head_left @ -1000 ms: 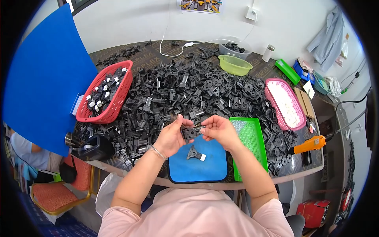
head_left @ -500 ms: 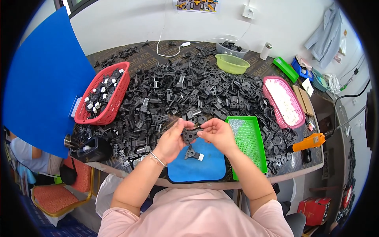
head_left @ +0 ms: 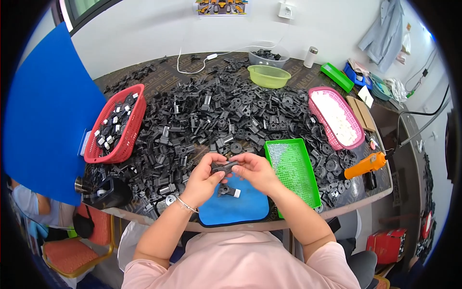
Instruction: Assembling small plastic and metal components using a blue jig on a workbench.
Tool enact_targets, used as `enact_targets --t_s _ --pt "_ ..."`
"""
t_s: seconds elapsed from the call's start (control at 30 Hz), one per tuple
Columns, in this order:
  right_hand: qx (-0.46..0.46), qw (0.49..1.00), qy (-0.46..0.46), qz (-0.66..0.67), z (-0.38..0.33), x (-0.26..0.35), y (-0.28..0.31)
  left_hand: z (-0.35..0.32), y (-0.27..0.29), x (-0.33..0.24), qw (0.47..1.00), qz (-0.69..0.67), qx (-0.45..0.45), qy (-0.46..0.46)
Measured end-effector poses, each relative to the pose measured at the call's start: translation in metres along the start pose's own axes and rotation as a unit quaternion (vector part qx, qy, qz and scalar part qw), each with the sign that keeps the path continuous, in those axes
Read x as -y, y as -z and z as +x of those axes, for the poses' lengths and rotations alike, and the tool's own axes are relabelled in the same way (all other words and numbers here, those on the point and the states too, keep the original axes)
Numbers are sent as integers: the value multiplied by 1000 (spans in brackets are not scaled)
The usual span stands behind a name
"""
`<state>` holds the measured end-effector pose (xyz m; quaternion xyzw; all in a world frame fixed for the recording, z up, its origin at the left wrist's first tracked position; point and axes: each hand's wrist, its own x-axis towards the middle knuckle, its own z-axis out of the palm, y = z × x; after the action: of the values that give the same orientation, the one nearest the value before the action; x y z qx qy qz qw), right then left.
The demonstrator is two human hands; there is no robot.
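Between them, my left hand and my right hand hold a black plastic part above the far edge of a blue mat. Both hands have their fingers closed on it, and they cover some of its outline. Just below, on the mat, lies another black part with a white block at its right end. Beyond my hands spreads a large heap of black plastic parts.
A red basket of black-and-white pieces stands left. On the right are a green tray with small clear or silvery bits, a pink basket of white pieces and an orange electric screwdriver. A yellow-green bowl stands behind.
The black part has turned in my fingers and now shows a narrower side. My hands sit slightly lower and further left in the picture; the whole view has shifted left too.
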<state>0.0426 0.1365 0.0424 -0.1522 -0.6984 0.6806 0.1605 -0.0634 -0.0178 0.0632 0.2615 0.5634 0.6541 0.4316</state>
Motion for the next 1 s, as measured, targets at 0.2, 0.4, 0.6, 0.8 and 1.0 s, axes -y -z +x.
enact_targets --t_s 0.2,0.4,0.6,0.8,1.0 --pt "35 991 -37 123 -7 -10 0 -1 -1 13 995 -3 -9 -95" --pt "116 992 10 43 8 -3 32 -7 6 14 999 -33 -20 -36" --pt "-426 883 33 -194 87 -6 227 -15 13 13 996 8 -52 -72" --pt "-406 701 -296 -506 68 -59 346 -29 26 17 994 0 -102 -49" --pt "-162 786 -352 -482 76 -55 390 -31 31 20 984 -35 -171 -34"
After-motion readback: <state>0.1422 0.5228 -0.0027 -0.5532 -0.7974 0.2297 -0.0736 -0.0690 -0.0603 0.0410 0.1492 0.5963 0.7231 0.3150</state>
